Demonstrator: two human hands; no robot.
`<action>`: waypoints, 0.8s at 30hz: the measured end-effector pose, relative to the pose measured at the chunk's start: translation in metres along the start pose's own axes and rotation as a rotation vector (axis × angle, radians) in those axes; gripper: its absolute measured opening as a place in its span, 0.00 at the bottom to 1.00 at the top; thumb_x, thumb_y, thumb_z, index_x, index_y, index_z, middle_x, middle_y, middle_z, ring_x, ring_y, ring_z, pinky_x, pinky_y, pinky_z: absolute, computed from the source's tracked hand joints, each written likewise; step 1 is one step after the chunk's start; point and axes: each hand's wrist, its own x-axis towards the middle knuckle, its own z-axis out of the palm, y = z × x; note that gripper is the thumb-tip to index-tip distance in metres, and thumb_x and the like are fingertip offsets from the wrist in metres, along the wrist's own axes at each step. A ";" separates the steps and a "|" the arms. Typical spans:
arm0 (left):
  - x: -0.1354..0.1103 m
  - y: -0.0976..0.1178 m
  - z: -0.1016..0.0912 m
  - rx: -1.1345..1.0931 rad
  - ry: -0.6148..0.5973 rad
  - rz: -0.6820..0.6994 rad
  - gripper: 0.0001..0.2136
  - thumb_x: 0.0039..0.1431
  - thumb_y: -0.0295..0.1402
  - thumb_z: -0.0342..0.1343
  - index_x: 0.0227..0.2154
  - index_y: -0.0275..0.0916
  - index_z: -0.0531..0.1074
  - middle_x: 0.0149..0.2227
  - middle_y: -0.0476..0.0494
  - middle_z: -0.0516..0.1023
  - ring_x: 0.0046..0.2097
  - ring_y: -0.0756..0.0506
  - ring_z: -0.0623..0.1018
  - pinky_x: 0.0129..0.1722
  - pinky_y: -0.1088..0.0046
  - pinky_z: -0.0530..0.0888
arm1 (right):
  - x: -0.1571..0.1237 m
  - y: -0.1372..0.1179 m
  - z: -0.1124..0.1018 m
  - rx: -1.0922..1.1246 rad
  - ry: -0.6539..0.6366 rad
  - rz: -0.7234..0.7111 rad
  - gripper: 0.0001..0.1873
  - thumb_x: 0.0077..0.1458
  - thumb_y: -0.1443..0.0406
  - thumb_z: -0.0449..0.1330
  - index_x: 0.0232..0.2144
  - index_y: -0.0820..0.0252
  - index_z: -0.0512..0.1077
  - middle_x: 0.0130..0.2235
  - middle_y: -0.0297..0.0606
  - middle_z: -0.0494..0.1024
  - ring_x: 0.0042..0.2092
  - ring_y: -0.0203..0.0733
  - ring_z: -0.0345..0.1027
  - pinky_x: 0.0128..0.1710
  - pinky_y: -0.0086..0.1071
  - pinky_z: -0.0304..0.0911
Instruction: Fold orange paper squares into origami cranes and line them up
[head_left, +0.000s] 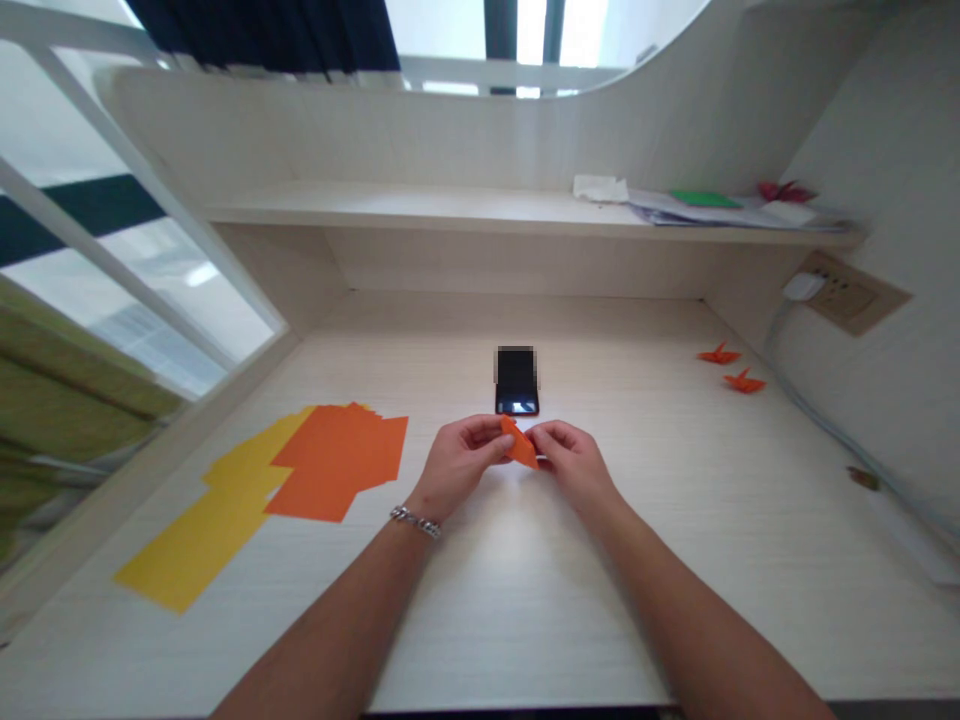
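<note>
My left hand point(461, 465) and my right hand point(570, 462) meet above the middle of the pale wood desk point(517, 600). Pinched between their fingertips is a small folded piece of orange origami paper point(520, 445). A chain bracelet point(416, 521) circles my left wrist. Just beyond my hands a black smartphone point(517, 382) lies on the desk, its top part blurred out. To my left are a stack of orange paper sheets point(337, 462) and yellow paper sheets point(202, 530).
Two orange origami cranes point(718, 354) point(745, 381) stand at the right. A wall socket point(847, 292) with a plugged-in grey cable runs down the right wall. A shelf point(420, 205) above holds papers point(720, 208) and a red paper crane point(786, 191). A window point(127, 270) is at the left.
</note>
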 end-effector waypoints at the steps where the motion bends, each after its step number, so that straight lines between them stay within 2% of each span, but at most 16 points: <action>1: 0.000 0.000 0.000 0.011 0.004 -0.015 0.16 0.49 0.34 0.63 0.40 0.33 0.75 0.39 0.37 0.80 0.38 0.43 0.79 0.39 0.65 0.77 | 0.000 0.000 0.000 -0.029 0.006 -0.045 0.13 0.48 0.56 0.63 0.29 0.61 0.74 0.29 0.36 0.77 0.31 0.39 0.69 0.33 0.32 0.65; 6: 0.000 0.003 0.002 -0.012 0.080 -0.030 0.19 0.48 0.35 0.64 0.43 0.33 0.72 0.36 0.38 0.81 0.36 0.43 0.80 0.34 0.66 0.78 | -0.002 0.001 0.001 -0.091 -0.016 -0.166 0.12 0.44 0.63 0.67 0.33 0.60 0.73 0.33 0.38 0.78 0.36 0.42 0.72 0.37 0.36 0.68; 13: -0.002 0.001 0.004 -0.072 0.042 0.058 0.19 0.43 0.27 0.67 0.39 0.35 0.67 0.35 0.40 0.81 0.37 0.43 0.80 0.38 0.64 0.77 | -0.002 0.001 0.001 -0.147 0.102 -0.219 0.12 0.44 0.64 0.66 0.34 0.60 0.74 0.34 0.39 0.79 0.35 0.42 0.73 0.36 0.35 0.69; 20: 0.000 -0.004 0.004 -0.162 0.069 0.045 0.13 0.49 0.29 0.64 0.36 0.36 0.66 0.33 0.43 0.80 0.35 0.45 0.80 0.39 0.63 0.77 | -0.005 -0.005 0.004 -0.081 0.023 -0.223 0.11 0.42 0.66 0.67 0.33 0.59 0.76 0.34 0.37 0.80 0.36 0.42 0.74 0.36 0.35 0.70; 24: 0.001 -0.005 0.005 -0.120 0.070 0.056 0.11 0.47 0.30 0.64 0.31 0.35 0.68 0.31 0.46 0.78 0.33 0.48 0.78 0.37 0.70 0.76 | -0.005 -0.005 0.004 -0.068 0.026 -0.227 0.10 0.42 0.67 0.67 0.32 0.58 0.76 0.33 0.37 0.80 0.35 0.42 0.74 0.36 0.35 0.70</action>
